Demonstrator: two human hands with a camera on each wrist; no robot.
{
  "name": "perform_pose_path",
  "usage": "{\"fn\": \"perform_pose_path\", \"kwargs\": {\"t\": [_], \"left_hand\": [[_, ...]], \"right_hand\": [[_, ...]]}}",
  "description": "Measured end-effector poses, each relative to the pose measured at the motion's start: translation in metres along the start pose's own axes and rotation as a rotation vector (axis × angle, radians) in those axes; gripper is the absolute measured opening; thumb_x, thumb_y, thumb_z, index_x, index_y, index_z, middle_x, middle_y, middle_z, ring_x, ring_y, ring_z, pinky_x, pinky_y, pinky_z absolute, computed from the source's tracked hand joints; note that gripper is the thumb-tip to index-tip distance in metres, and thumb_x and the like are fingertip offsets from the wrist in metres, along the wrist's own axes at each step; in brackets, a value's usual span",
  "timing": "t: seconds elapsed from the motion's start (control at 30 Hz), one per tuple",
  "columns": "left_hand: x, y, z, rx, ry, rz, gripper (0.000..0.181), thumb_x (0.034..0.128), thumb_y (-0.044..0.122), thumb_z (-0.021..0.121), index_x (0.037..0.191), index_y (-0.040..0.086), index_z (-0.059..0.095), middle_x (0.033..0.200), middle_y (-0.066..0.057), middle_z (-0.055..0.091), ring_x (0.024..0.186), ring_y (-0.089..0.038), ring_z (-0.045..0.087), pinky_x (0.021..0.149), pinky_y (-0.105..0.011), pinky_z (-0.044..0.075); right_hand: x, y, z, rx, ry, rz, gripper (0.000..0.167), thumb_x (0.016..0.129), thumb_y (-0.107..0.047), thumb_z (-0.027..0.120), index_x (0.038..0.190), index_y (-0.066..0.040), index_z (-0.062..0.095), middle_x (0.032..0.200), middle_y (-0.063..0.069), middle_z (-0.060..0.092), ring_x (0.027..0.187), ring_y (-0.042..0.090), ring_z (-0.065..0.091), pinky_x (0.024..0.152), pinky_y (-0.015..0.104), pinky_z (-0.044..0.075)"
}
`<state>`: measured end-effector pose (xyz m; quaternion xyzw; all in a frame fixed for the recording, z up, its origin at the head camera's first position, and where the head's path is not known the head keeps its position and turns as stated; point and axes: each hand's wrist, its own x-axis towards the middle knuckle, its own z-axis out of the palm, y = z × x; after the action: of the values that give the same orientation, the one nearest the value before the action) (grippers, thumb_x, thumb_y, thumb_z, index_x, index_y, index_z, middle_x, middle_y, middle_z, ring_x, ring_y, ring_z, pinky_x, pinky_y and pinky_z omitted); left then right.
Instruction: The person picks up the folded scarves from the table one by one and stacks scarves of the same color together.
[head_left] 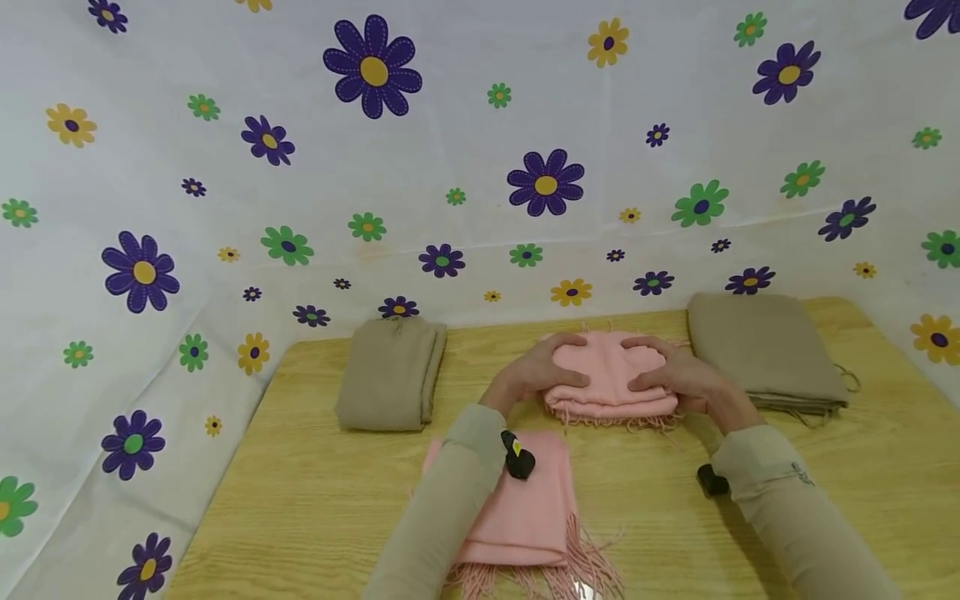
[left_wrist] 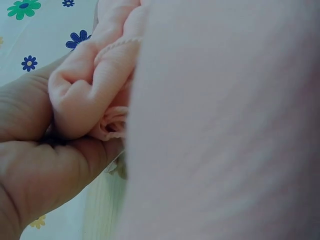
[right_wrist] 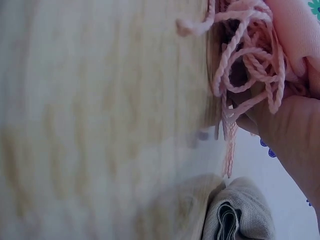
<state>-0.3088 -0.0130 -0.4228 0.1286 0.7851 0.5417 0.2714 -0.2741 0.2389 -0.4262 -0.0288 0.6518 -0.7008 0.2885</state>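
Both hands hold a folded pink fringed cloth (head_left: 611, 371) near the table's back edge. The left hand (head_left: 543, 367) grips its left side, and the right hand (head_left: 678, 373) grips its right side, thumbs and fingers on top. In the left wrist view, the left hand (left_wrist: 45, 165) has thumb and fingers around a rolled pink fold (left_wrist: 82, 107). Twisted pink fringe (right_wrist: 252, 65) hangs beside the right hand (right_wrist: 292, 135) in the right wrist view. Some fingers are hidden beneath the cloth.
A second folded pink cloth (head_left: 525, 517) lies at the front, partly under the left forearm. Folded khaki cloths lie at the back left (head_left: 390, 375) and back right (head_left: 765, 350) of the wooden table (head_left: 300, 500). A flower-patterned sheet (head_left: 465, 133) hangs behind.
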Motion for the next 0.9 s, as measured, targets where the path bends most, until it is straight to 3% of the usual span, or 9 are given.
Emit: {"fn": "perform_pose_path", "kwargs": {"t": [0.33,0.9], "left_hand": [[-0.001,-0.002,-0.001,0.011,0.038,0.064,0.068,0.0838,0.002,0.077,0.144,0.012,0.049,0.149,-0.013,0.04,0.122,-0.026,0.049,0.093,-0.034,0.049],[-0.017,0.001,-0.011,0.015,0.052,0.107,0.065,0.0853,0.004,0.076,0.144,0.014,0.05,0.148,-0.011,0.042,0.122,-0.024,0.05,0.095,-0.034,0.049]], "right_hand": [[-0.002,-0.003,0.003,-0.043,0.006,-0.01,0.077,0.091,0.007,0.061,0.155,-0.011,0.022,0.124,0.021,0.046,0.077,0.018,0.067,0.07,0.028,0.056],[-0.007,-0.009,0.013,-0.066,-0.021,-0.079,0.074,0.091,0.005,0.062,0.152,-0.009,0.023,0.127,0.02,0.046,0.083,0.019,0.067,0.074,0.03,0.057]]}}
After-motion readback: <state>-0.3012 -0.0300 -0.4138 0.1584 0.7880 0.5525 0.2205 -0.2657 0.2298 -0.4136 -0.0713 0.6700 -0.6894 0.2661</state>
